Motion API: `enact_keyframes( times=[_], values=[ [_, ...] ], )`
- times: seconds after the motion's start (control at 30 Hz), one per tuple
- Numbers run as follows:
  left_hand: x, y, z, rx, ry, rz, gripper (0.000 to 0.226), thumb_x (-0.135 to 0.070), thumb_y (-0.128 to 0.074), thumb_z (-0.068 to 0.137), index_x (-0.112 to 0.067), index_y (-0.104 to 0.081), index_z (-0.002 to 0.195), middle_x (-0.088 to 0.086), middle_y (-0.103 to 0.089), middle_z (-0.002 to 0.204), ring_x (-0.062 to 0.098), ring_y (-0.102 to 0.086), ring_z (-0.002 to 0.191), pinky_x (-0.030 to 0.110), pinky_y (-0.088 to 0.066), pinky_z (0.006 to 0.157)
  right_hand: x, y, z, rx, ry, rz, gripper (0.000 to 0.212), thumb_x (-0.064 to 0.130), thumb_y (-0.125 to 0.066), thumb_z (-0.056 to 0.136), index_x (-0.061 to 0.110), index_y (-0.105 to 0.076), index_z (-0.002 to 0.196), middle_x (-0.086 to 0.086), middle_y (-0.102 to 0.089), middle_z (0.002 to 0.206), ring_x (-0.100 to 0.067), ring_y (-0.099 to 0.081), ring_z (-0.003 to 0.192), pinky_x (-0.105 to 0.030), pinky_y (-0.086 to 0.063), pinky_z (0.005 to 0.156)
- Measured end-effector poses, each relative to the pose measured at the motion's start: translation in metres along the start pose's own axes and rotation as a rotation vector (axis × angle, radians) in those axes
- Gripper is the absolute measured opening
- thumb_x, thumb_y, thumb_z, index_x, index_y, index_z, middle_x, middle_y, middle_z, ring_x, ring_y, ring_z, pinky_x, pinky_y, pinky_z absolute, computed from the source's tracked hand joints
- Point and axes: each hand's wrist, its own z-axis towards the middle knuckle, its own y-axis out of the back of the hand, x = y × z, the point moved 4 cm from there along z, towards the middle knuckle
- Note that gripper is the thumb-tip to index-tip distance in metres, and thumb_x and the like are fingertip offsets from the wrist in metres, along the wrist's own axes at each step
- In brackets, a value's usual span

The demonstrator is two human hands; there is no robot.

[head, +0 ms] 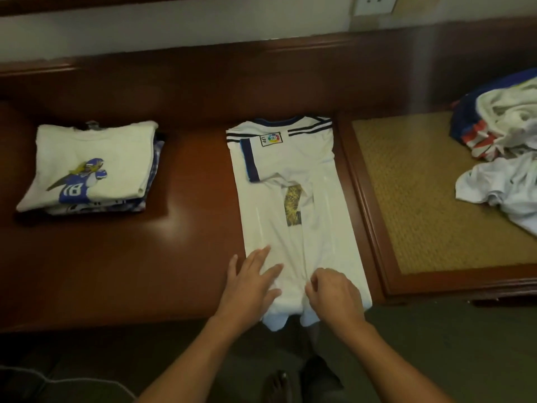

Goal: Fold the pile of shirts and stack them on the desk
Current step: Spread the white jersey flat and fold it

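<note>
A white football jersey (296, 205) with dark blue trim lies lengthwise on the brown desk (186, 251), both sides folded in to a narrow strip, its hem hanging over the front edge. My left hand (252, 283) lies flat with straight fingers on the hem's left part. My right hand (331, 292) has curled fingers pinching the cloth at the middle of the hem. A stack of folded shirts (90, 167), topped by a white one with a blue number 18 player print, stands at the left.
A heap of unfolded white, blue and red shirts (505, 141) lies at the right on a woven mat panel (421, 199) set in a wooden frame. A low wooden ledge runs along the desk's back. A wall socket (374, 1) is above.
</note>
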Motion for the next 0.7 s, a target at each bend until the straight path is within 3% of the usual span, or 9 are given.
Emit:
enact_keyframes(
  times=[0.07,0.13,0.23,0.3,0.4,0.5,0.57,0.63,0.7],
  values=[
    [0.002,-0.001,-0.008,-0.051,0.036,-0.009,0.054,-0.052,-0.053,0.098,-0.039,-0.042,0.149,0.001,-0.009,0.168,0.022,-0.006,0.155,0.056,-0.006,0.124,-0.001,0.002,-0.002,-0.084,-0.004,0.113,0.015,0.037,-0.069,0.090,0.022,-0.065,0.090,0.006,-0.063,0.083,-0.011,-0.062,0.074,-0.034,-0.059,0.075],
    [0.000,-0.004,-0.023,-0.146,0.076,-0.045,0.047,-0.046,-0.064,0.094,-0.032,-0.057,0.138,0.006,-0.026,0.163,0.027,-0.019,0.151,0.052,-0.019,0.122,-0.004,0.002,-0.006,-0.111,-0.006,0.175,0.016,0.037,-0.067,0.092,0.022,-0.071,0.091,0.007,-0.066,0.080,-0.010,-0.061,0.070,-0.035,-0.060,0.071],
    [-0.004,-0.014,-0.053,-0.342,0.169,-0.161,0.032,-0.030,-0.081,0.083,-0.022,-0.072,0.113,0.005,-0.056,0.131,0.024,-0.050,0.123,0.040,-0.046,0.098,-0.015,-0.003,-0.014,-0.107,0.005,0.213,0.022,0.038,-0.067,0.094,0.023,-0.074,0.109,0.005,-0.073,0.094,-0.011,-0.065,0.081,-0.035,-0.060,0.077],
    [-0.006,-0.026,-0.072,-0.409,0.267,-0.254,0.025,-0.024,-0.082,0.081,-0.022,-0.071,0.103,-0.002,-0.057,0.111,0.017,-0.051,0.104,0.035,-0.049,0.083,-0.030,-0.004,-0.022,-0.150,-0.020,0.291,0.025,0.033,-0.069,0.094,0.020,-0.074,0.114,0.004,-0.074,0.102,-0.010,-0.065,0.087,-0.030,-0.058,0.080],
    [-0.008,-0.048,-0.094,-0.457,0.451,-0.442,0.020,-0.019,-0.081,0.082,-0.024,-0.068,0.096,-0.011,-0.056,0.100,0.012,-0.049,0.098,0.036,-0.048,0.083,-0.059,-0.006,-0.040,-0.237,-0.095,0.421,0.020,0.026,-0.072,0.093,0.016,-0.076,0.110,0.006,-0.073,0.100,-0.005,-0.063,0.087,-0.019,-0.050,0.075],
    [-0.011,-0.070,-0.106,-0.427,0.691,-0.703,0.025,-0.018,-0.080,0.084,-0.025,-0.067,0.103,-0.013,-0.059,0.102,0.014,-0.055,0.105,0.034,-0.048,0.088,-0.084,-0.010,-0.053,-0.273,-0.181,0.560,0.014,0.024,-0.074,0.091,0.019,-0.075,0.104,0.011,-0.070,0.091,0.000,-0.063,0.083,-0.015,-0.046,0.068],
    [-0.010,-0.084,-0.104,-0.347,0.844,-0.903,0.033,-0.018,-0.080,0.085,-0.022,-0.065,0.115,-0.011,-0.061,0.107,0.013,-0.057,0.109,0.030,-0.046,0.089,-0.099,-0.015,-0.056,-0.286,-0.250,0.659,0.008,0.024,-0.075,0.090,0.023,-0.072,0.097,0.010,-0.070,0.088,-0.008,-0.067,0.082,-0.024,-0.052,0.070],
    [-0.010,-0.096,-0.096,-0.291,0.897,-1.090,0.039,-0.012,-0.080,0.085,-0.021,-0.062,0.118,-0.009,-0.064,0.108,0.011,-0.060,0.106,0.029,-0.047,0.089,-0.113,-0.022,-0.055,-0.297,-0.342,0.720,0.008,0.025,-0.076,0.090,0.024,-0.068,0.092,0.006,-0.071,0.087,-0.016,-0.070,0.082,-0.033,-0.055,0.073],
    [-0.013,-0.107,-0.089,-0.261,0.903,-1.244,0.041,-0.006,-0.078,0.085,-0.021,-0.060,0.118,-0.007,-0.066,0.110,0.009,-0.063,0.103,0.028,-0.048,0.086,-0.126,-0.035,-0.053,-0.248,-0.441,0.725,0.012,0.025,-0.077,0.089,0.021,-0.067,0.095,0.000,-0.072,0.091,-0.018,-0.072,0.079,-0.032,-0.054,0.070]
  ],
)
